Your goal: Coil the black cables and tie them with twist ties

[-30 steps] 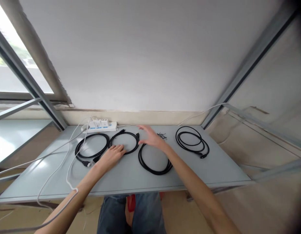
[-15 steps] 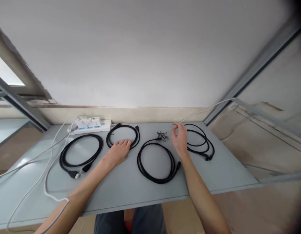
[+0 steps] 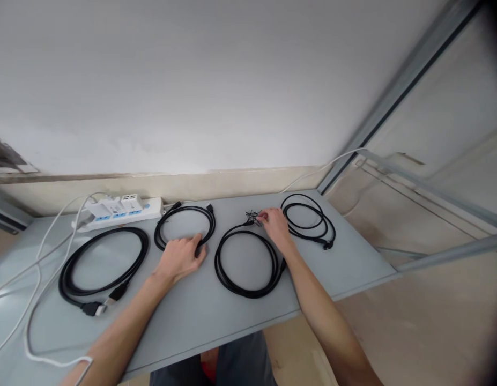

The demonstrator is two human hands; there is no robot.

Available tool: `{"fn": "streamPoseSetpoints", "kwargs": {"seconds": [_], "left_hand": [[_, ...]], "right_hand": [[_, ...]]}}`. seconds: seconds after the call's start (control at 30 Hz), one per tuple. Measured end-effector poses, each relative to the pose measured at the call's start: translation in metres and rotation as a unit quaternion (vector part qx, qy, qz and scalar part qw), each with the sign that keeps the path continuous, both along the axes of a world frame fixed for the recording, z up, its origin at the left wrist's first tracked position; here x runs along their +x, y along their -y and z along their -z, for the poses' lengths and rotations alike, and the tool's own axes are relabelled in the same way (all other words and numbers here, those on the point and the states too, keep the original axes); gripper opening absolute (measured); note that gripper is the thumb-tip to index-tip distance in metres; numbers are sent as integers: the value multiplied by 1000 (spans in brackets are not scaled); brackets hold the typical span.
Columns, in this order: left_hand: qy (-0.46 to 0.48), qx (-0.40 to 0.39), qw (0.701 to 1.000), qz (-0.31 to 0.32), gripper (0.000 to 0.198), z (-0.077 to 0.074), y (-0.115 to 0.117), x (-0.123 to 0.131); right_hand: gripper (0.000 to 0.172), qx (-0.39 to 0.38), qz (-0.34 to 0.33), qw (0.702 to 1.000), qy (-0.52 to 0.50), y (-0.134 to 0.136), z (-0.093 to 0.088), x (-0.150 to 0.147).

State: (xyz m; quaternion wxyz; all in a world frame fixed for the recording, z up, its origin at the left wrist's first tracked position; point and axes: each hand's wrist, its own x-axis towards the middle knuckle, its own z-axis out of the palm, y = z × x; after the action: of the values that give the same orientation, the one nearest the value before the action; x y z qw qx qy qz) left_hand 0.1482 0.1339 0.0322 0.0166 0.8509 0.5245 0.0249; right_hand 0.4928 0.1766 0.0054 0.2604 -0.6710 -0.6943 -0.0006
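Several black cables lie coiled on a grey table [image 3: 353, 268]. My left hand [image 3: 179, 257] rests flat, fingers stretched, on the near side of a small coil [image 3: 168, 217]. My right hand [image 3: 274, 224] reaches between the middle coil [image 3: 232, 284] and the right coil [image 3: 312, 206]. Its fingertips are pinched at a small pile of black twist ties [image 3: 251, 216]. A larger coil with plugs [image 3: 77, 276] lies at the left.
A white power strip [image 3: 119, 208] with white chargers sits at the back left, against the wall. White cords [image 3: 33, 300] trail off the table's left side. A metal frame post [image 3: 393, 91] slants up at the right. My knees show below the front edge.
My right hand has come back left from the right coil to the twist ties and pinched there. The left hand stayed on the small coil. The view has swung to the right.
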Motion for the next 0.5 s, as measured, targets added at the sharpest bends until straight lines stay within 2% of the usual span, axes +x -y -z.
{"fn": "streamPoseSetpoints", "kwargs": {"seconds": [0.07,0.13,0.33,0.5], "left_hand": [[3,5,1000,1,44,2,1,2],[-5,8,1000,-5,49,3,3,4],[-16,47,999,-9,36,2,11,8],[-2,59,998,-17,29,2,15,9]], "right_hand": [[16,8,2,1000,-6,-1,2,-3],[16,23,6,1000,-13,-1,2,-6],[12,61,53,996,-38,5,-13,-14],[17,186,90,973,-106,16,-26,-17]]}}
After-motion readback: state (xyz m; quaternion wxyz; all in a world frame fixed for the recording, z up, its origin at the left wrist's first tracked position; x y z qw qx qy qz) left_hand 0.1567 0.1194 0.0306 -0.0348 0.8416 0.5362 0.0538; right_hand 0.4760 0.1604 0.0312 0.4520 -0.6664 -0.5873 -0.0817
